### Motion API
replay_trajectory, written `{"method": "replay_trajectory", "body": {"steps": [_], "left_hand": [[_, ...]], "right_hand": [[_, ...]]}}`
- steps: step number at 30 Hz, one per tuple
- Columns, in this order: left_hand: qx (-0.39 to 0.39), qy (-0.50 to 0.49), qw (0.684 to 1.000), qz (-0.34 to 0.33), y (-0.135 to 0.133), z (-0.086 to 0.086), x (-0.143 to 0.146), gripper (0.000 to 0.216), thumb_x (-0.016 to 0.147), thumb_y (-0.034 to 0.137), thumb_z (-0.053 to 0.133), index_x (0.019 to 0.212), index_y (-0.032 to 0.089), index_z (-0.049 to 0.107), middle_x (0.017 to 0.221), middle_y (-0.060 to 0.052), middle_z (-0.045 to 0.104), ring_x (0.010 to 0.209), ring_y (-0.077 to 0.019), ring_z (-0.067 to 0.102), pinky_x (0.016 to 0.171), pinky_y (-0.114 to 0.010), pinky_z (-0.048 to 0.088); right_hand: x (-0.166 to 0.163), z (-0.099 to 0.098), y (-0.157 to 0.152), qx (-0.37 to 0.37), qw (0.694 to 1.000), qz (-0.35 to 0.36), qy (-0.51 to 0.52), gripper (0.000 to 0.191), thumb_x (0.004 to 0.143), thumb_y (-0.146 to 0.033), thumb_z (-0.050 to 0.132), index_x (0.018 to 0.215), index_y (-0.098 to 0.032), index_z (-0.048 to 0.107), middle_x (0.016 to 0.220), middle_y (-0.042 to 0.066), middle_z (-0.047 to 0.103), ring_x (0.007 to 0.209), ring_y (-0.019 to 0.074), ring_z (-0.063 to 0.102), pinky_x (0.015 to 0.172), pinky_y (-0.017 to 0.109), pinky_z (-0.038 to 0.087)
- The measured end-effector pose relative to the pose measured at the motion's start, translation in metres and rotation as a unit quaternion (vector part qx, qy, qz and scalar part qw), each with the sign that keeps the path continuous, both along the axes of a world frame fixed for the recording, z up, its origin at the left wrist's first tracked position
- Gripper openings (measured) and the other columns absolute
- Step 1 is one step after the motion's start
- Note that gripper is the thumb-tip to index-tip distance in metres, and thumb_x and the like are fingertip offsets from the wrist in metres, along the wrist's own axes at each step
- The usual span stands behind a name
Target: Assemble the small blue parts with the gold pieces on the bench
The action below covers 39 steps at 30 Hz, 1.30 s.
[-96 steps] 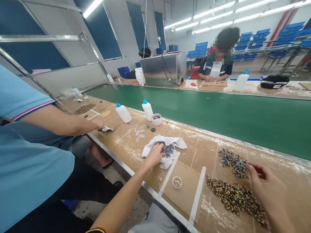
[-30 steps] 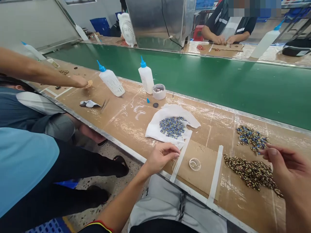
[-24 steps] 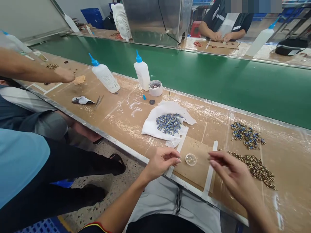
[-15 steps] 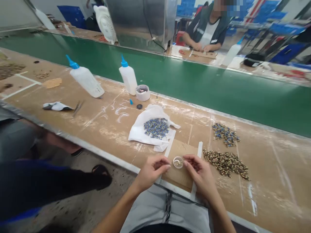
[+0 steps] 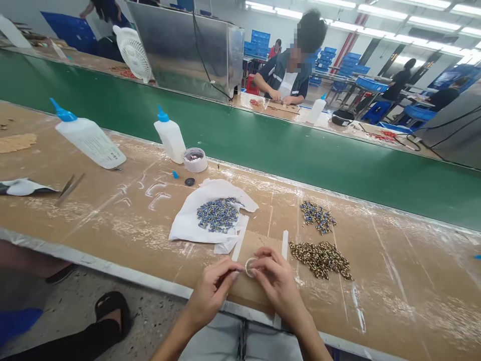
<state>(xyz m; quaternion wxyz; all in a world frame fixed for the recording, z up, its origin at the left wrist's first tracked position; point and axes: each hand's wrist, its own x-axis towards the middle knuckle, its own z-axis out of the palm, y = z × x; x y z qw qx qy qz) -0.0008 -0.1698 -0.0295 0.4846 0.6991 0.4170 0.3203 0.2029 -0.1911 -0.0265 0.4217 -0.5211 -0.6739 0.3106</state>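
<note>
Between my hands, on a cardboard mat [image 5: 259, 242] at the table's near edge, is a small round clear dish [image 5: 249, 265], partly covered by fingers. My left hand [image 5: 215, 286] is closed in a pinch at the dish's left rim; whatever its fingertips hold is too small to name. My right hand [image 5: 277, 281] is closed too, thumb and fingers at the dish's right side, with its contents hidden. Beyond them, small blue-and-gold pieces [image 5: 218, 214] lie on a white sheet [image 5: 184, 225]. Right of the mat are a heap of brownish-gold pieces [image 5: 321, 259] and a smaller blue-and-gold heap [image 5: 317, 216].
White squeeze bottles with blue tips [image 5: 92, 143] [image 5: 171, 139] stand at the back left, beside a tape roll [image 5: 195, 160] and a black cap [image 5: 190, 181]. Tweezers [image 5: 70, 189] lie far left. A green belt [image 5: 240, 135] runs behind; across it a person [image 5: 287, 75] sits working.
The head view has tilted up and turned right. My hands have come closer together around the dish. The thin piece seen at my right fingertips earlier is now hidden.
</note>
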Motion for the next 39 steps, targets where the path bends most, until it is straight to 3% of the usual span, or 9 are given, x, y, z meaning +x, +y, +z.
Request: {"method": "replay_trajectory", "body": {"steps": [7,12,16,21,24,27,31,39], "left_hand": [[0.027,-0.028,0.998,-0.047,-0.003,0.000,0.000,0.022,0.096,0.025,0.050,0.097,0.017,0.071,0.088,-0.006,0.066,0.083,-0.0170,0.058,0.077,-0.027,0.043],[0.009,-0.013,0.999,-0.051,-0.003,0.001,0.000,0.022,0.095,0.025,0.052,0.097,0.016,0.072,0.085,-0.006,0.067,0.078,-0.0158,0.059,0.074,-0.025,0.044],[0.000,0.016,0.999,-0.046,-0.005,0.000,0.000,0.018,0.092,0.025,0.056,0.096,0.016,0.072,0.080,-0.004,0.068,0.071,-0.0141,0.058,0.066,-0.022,0.043],[0.025,0.035,0.997,-0.063,-0.010,0.003,0.002,0.017,0.093,0.023,0.055,0.096,0.015,0.070,0.085,-0.005,0.069,0.071,-0.0134,0.057,0.064,-0.022,0.040],[0.049,0.036,0.993,-0.097,-0.012,0.004,0.006,0.020,0.095,0.022,0.052,0.097,0.015,0.070,0.087,-0.006,0.066,0.074,-0.0139,0.056,0.067,-0.023,0.041],[0.072,0.047,0.990,-0.112,-0.011,0.003,0.010,0.021,0.096,0.022,0.051,0.098,0.015,0.070,0.091,-0.008,0.066,0.082,-0.0160,0.058,0.073,-0.024,0.043],[0.093,0.064,0.986,-0.123,-0.011,0.000,0.014,0.022,0.096,0.023,0.049,0.102,0.017,0.070,0.094,-0.008,0.067,0.087,-0.0182,0.061,0.077,-0.026,0.044],[0.114,0.101,0.980,-0.130,-0.012,-0.003,0.015,0.025,0.098,0.023,0.045,0.104,0.016,0.068,0.098,-0.009,0.067,0.091,-0.0199,0.061,0.080,-0.028,0.044]], "right_hand": [[0.006,-0.003,0.006,0.085,0.991,0.001,-0.101,0.018,0.095,-0.016,0.051,0.094,-0.023,0.068,0.104,0.008,0.062,0.089,0.0191,0.061,0.079,0.033,0.049],[0.012,0.004,0.001,0.068,0.993,0.015,-0.100,0.018,0.096,-0.019,0.051,0.090,-0.023,0.067,0.096,0.007,0.062,0.087,0.0196,0.060,0.076,0.033,0.048],[0.010,0.001,-0.002,0.043,0.997,0.019,-0.068,0.017,0.096,-0.020,0.051,0.090,-0.022,0.067,0.098,0.007,0.062,0.089,0.0193,0.061,0.077,0.032,0.049],[0.008,-0.006,-0.009,0.013,0.996,-0.079,0.046,0.013,0.095,-0.026,0.055,0.087,-0.021,0.065,0.098,0.007,0.065,0.096,0.0214,0.062,0.082,0.034,0.049],[0.007,-0.009,-0.020,-0.013,0.974,-0.160,0.161,0.013,0.095,-0.031,0.057,0.090,-0.020,0.063,0.094,0.007,0.066,0.080,0.0178,0.061,0.072,0.032,0.050],[0.003,-0.012,-0.032,-0.025,0.953,-0.196,0.230,0.016,0.094,-0.034,0.058,0.091,-0.018,0.061,0.087,0.006,0.066,0.062,0.0127,0.056,0.060,0.028,0.049],[-0.003,-0.019,-0.045,-0.036,0.952,-0.206,0.225,0.016,0.093,-0.034,0.059,0.091,-0.018,0.061,0.084,0.005,0.067,0.060,0.0128,0.057,0.057,0.027,0.049],[-0.004,-0.027,-0.051,-0.044,0.969,-0.173,0.171,0.012,0.093,-0.031,0.061,0.094,-0.019,0.065,0.087,0.005,0.070,0.071,0.0160,0.064,0.066,0.028,0.053]]}}
